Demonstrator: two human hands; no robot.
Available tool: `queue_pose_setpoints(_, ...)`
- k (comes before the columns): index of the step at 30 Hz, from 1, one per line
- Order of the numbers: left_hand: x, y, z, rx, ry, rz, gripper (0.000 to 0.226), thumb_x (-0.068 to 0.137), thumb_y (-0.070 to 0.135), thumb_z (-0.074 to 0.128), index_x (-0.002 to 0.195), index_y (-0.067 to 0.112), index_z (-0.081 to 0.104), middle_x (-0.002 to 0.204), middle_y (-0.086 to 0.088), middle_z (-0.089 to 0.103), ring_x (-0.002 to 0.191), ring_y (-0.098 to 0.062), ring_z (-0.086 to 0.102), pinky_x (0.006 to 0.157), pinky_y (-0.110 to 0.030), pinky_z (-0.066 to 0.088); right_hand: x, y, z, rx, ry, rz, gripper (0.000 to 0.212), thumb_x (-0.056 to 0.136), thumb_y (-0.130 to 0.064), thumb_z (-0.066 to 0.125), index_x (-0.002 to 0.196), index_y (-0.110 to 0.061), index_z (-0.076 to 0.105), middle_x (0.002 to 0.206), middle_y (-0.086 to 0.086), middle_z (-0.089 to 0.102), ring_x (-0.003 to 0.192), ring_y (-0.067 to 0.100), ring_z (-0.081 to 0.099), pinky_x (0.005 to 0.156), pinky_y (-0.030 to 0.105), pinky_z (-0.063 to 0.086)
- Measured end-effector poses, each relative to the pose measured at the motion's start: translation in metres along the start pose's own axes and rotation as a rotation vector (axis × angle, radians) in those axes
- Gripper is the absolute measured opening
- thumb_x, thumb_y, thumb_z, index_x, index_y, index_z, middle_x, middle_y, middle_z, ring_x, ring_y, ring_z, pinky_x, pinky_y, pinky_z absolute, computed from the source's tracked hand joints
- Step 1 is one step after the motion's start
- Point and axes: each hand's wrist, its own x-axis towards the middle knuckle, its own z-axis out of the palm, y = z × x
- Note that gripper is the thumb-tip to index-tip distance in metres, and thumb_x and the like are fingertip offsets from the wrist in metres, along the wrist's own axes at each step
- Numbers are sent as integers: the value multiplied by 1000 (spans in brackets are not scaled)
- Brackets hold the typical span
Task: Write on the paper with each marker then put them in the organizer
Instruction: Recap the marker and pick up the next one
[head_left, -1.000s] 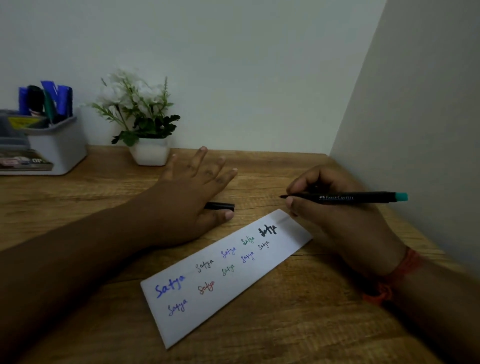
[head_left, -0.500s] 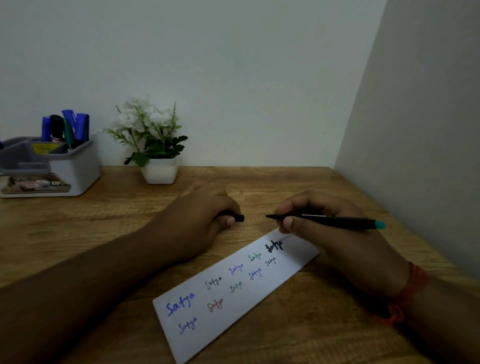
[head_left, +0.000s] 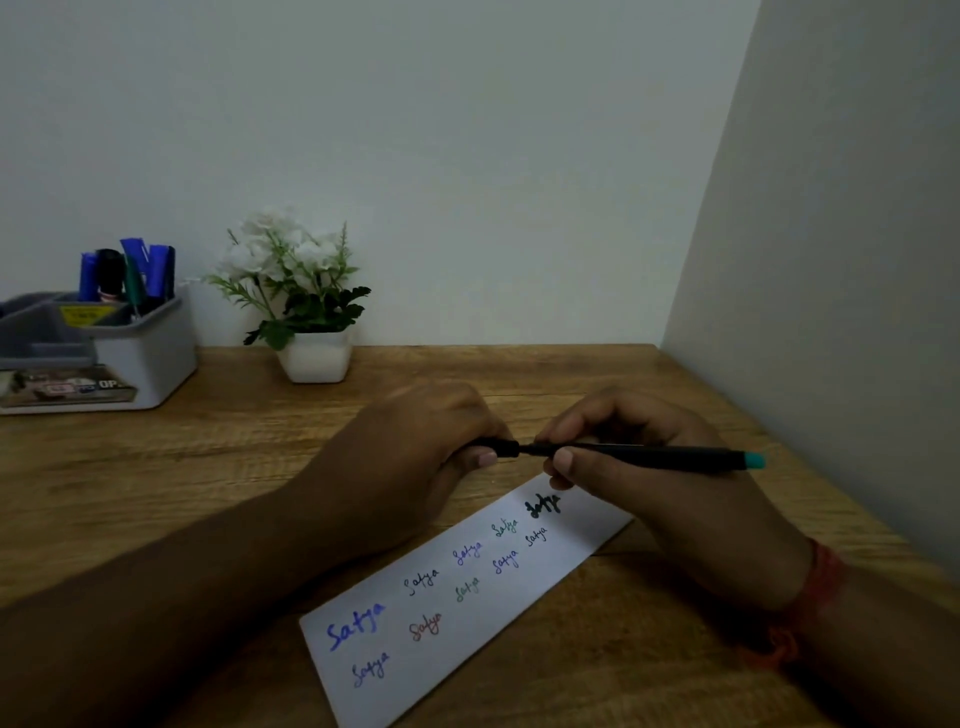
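The step in hand looks like capping: the writing with this marker (head_left: 649, 456) seems done, and the cap (head_left: 498, 447) is brought to its tip. The left hand (head_left: 415, 457) is curled round the black cap and pinches it, with the open end of the cap toward the right. The right hand (head_left: 639, 478) is curled round the marker near its tip; the black barrel runs out to the right and ends in a teal plug. Cap and tip meet in the middle of the frame, between the 2 hands, but I cannot tell if the cap is already pushed on fully.

The next move calls for pressing the cap straight along the barrel until it sits, then carrying the marker to the organizer (head_left: 140, 358), which stands at the left edge of the frame on the desk (head_left: 260, 441), well apart from the hands. Other markers already stand in its back compartment.

The paper (head_left: 467, 613) lies on the desk just below the hands, slanted from lower centre up to the right. It carries 9 small written words in several colours. The right hand is above its upper right end.
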Motion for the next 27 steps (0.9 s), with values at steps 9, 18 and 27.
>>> queue_pose_setpoints(9, 1, 3, -2, 47, 30, 82, 28, 96, 34, 45, 108, 24, 68, 98, 11, 61, 92, -5, 51, 81, -20, 34, 0, 4, -1, 112, -59, 8, 15, 87, -16, 70, 98, -13, 78, 100, 7, 78, 98, 22, 75, 92, 40, 59)
queue_pose_setpoints(18, 2, 5, 0, 83, 55, 140, 25, 97, 30, 47, 111, 23, 67, 99, 11, 63, 93, -5, 53, 98, -12, 24, 1, 6, 0, 169, -3, 14, 8, 89, 5, 64, 92, -2, 65, 96, 11, 76, 87, 28, 77, 85, 41, 62)
queue_pose_setpoints(27, 3, 14, 0, 66, 141, 98, 20, 92, 29, 46, 99, 27, 64, 89, 18, 56, 89, -2, 54, 113, -51, 28, -2, 2, 7, 20, 73, -66, 11, 78, -17, 77, 80, -7, 71, 60, -3, 67, 52, 8, 62, 58, 17, 55)
